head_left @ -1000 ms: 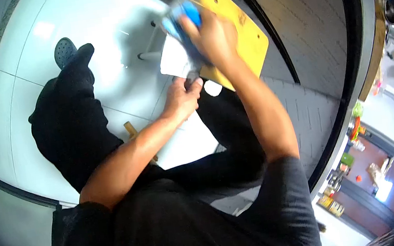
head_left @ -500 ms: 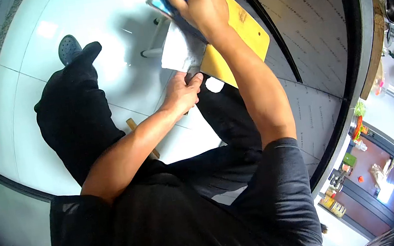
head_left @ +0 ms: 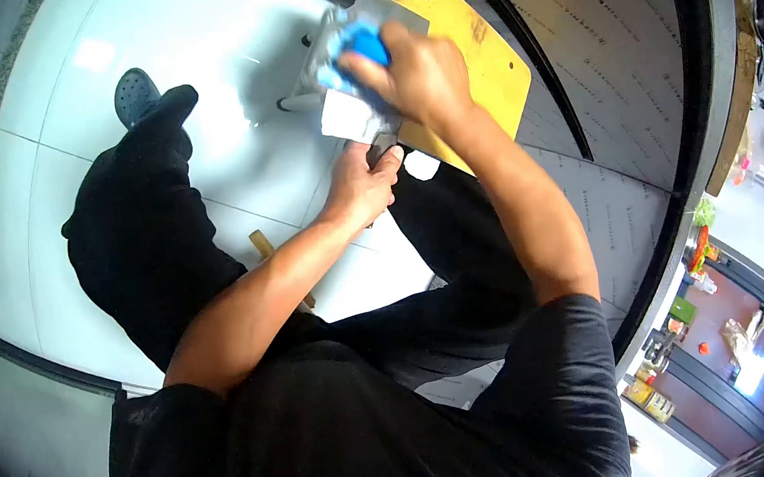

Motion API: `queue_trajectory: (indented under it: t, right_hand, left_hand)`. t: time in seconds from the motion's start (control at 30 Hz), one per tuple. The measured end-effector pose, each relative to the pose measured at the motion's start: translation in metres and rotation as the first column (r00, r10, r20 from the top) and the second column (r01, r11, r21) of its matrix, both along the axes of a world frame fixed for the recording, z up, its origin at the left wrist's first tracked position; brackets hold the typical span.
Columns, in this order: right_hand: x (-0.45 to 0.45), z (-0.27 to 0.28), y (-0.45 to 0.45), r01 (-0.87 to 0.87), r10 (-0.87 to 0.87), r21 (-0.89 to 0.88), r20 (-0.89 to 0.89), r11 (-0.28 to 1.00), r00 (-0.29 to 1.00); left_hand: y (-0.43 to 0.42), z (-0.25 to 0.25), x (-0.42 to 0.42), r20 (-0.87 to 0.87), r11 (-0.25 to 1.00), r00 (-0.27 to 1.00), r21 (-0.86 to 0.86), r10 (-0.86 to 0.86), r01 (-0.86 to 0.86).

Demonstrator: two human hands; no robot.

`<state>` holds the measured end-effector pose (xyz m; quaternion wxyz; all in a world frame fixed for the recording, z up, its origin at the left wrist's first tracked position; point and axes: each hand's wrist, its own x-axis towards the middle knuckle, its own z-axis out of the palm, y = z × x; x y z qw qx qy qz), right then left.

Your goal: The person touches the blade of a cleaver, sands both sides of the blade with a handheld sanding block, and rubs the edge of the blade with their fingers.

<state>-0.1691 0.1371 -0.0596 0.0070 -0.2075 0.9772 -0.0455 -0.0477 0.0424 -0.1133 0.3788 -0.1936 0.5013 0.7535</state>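
My left hand (head_left: 364, 180) is closed round the handle of a cleaver, whose broad shiny blade (head_left: 347, 116) extends away from me over the left edge of a yellow stool seat (head_left: 489, 62). In my right hand (head_left: 425, 71) is a bunched blue cloth or pad (head_left: 364, 44) with crinkled, clear-looking material around it, somewhat blurred. It lies against the blade's face and covers the middle of it. The grey far end of the blade shows past my right hand. My left fingers hide most of the handle.
Film-covered cabinet fronts (head_left: 584, 44) stand close on the right, below a counter edge (head_left: 718, 74). Glossy white floor tiles (head_left: 218, 47) spread to the left. A wooden bar (head_left: 262, 245) shows beneath my left forearm. My legs flank the work.
My right hand has drawn the blue cloth along the blade toward me, from the far end to the middle. My left hand keeps its grip on the cleaver, nearly still.
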Motion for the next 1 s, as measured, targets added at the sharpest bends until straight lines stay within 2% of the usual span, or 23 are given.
queue_trajectory:
  t: [0.07, 0.1, 0.13, 0.17, 0.23, 0.27, 0.33, 0.37, 0.43, 0.5, 0.53, 0.57, 0.63, 0.7, 0.77, 0.83, 0.87, 0.9, 0.97, 1.0]
  right_hand:
    - [0.021, 0.002, 0.01, -0.046, 0.045, 0.01, 0.047, 0.999, 0.998]
    - [0.018, -0.003, 0.013, -0.062, 0.061, 0.01, 0.048, 0.998, 0.997]
    - [0.008, 0.0, 0.006, -0.09, 0.09, -0.052, -0.007, 0.995, 0.996]
    - [-0.009, -0.001, -0.005, 0.013, -0.014, 0.081, 0.015, 0.997, 1.0]
    - [-0.058, -0.012, -0.013, 0.04, -0.04, -0.007, -0.133, 0.999, 0.99]
    - [-0.053, -0.011, -0.014, 0.044, -0.047, -0.02, -0.135, 0.999, 0.99]
    - [-0.047, -0.007, -0.015, 0.075, -0.076, -0.011, -0.083, 0.997, 0.994]
    - [-0.027, -0.004, -0.01, 0.02, -0.022, -0.037, -0.062, 0.999, 0.998]
    - [0.014, 0.004, -0.005, -0.026, 0.025, 0.027, 0.027, 0.999, 0.999]
    - [0.029, 0.001, 0.001, -0.102, 0.103, -0.047, 0.016, 0.994, 0.995]
    - [0.024, 0.002, 0.002, -0.118, 0.119, -0.012, 0.044, 0.993, 0.992]
    - [0.011, 0.001, -0.001, -0.107, 0.108, -0.023, 0.031, 0.994, 0.994]
    - [-0.029, -0.002, -0.01, 0.054, -0.055, 0.032, 0.011, 0.998, 0.998]
    - [-0.077, -0.004, -0.011, 0.099, -0.097, 0.012, -0.137, 0.995, 0.986]
    - [-0.067, -0.006, -0.005, 0.121, -0.117, 0.014, -0.136, 0.993, 0.984]
    - [-0.017, -0.003, -0.003, 0.034, -0.034, -0.026, 0.021, 0.999, 0.999]
    - [0.007, -0.001, -0.002, -0.018, 0.017, 0.025, 0.059, 1.0, 0.998]
    - [0.025, -0.001, 0.0, -0.166, 0.166, 0.004, 0.005, 0.986, 0.986]
    - [0.023, -0.004, 0.001, -0.244, 0.244, -0.01, 0.002, 0.97, 0.97]
    - [0.012, -0.007, 0.0, -0.229, 0.229, -0.001, -0.025, 0.973, 0.973]
  left_hand:
    - [0.003, -0.006, 0.006, -0.042, 0.998, 0.998, 0.024, 0.051, -0.05]
    - [0.006, -0.009, 0.006, -0.044, 0.998, 0.998, -0.023, 0.052, -0.053]
    - [0.004, -0.005, 0.002, -0.041, 0.998, 0.998, -0.034, 0.051, -0.053]
    - [0.001, 0.0, 0.003, -0.03, 0.998, 0.999, -0.043, 0.037, -0.039]
    - [-0.006, 0.009, -0.002, 0.001, 0.999, 0.999, -0.035, -0.037, 0.037]
    - [-0.002, 0.003, 0.002, -0.031, 0.999, 0.999, -0.009, 0.031, -0.031]
    - [0.0, -0.002, 0.003, -0.031, 0.999, 0.999, -0.005, 0.031, -0.031]
    - [0.002, -0.004, 0.004, -0.005, 0.999, 0.999, 0.01, 0.033, -0.033]
    - [0.002, -0.004, 0.005, -0.012, 0.999, 0.999, 0.021, 0.029, -0.029]
    - [0.0, -0.002, 0.004, -0.044, 0.999, 0.998, 0.042, 0.034, -0.032]
    - [0.001, 0.0, 0.005, -0.034, 0.998, 0.997, 0.015, 0.063, -0.063]
    - [0.001, 0.0, 0.003, -0.047, 0.999, 0.998, 0.004, 0.051, -0.051]
    - [-0.001, 0.002, 0.003, -0.026, 1.0, 0.999, -0.022, 0.021, -0.022]
    - [0.0, -0.008, 0.002, -0.048, 0.999, 0.998, 0.017, 0.028, -0.027]
    - [0.0, -0.01, 0.006, -0.04, 0.998, 0.998, 0.027, 0.051, -0.05]
    - [0.001, -0.013, 0.006, -0.043, 0.999, 0.998, 0.023, 0.048, -0.047]
    - [0.001, -0.012, 0.005, -0.036, 0.999, 0.998, 0.029, 0.043, -0.042]
    - [0.001, -0.009, 0.005, -0.026, 0.999, 0.999, 0.033, 0.04, -0.039]
    - [-0.001, -0.002, 0.004, -0.04, 1.0, 0.999, 0.008, 0.028, -0.028]
    - [-0.001, -0.004, 0.004, -0.041, 1.0, 0.999, -0.008, 0.02, -0.02]
